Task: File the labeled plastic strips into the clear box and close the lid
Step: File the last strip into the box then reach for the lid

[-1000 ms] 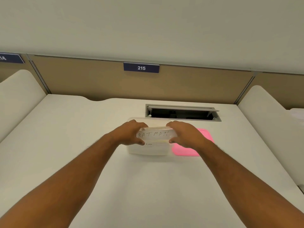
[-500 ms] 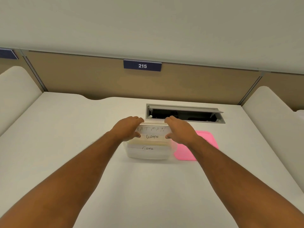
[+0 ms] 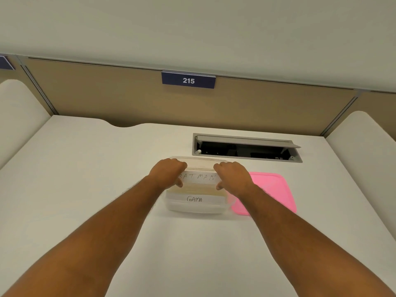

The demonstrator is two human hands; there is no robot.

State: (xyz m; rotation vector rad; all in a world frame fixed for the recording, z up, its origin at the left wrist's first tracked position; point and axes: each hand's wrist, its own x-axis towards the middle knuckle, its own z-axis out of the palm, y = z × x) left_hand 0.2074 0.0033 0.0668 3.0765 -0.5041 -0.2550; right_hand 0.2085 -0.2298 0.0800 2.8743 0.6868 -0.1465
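Now two bare arms reach across the white desk to a clear box that sits near the middle of it. The left hand and the right hand each pinch one end of a plastic strip and hold it upright over the open box. Fingers curl over the top edge and thumbs sit under the bottom edge.

I think the step is to slide this strip down into the box. To do it well, both ends should go down level, so the strip does not tip or catch on the ones already inside. Then the thumbs need to let go before they get stuck.

The strip in the hands says BATMAN. A strip standing at the front of the box says GAMA.

Just right of the box, a pink lid lies flat on the desk, so the box is not closed yet. Behind the box is a long open slot in the desk. On the far wall, a blue sign says 215.
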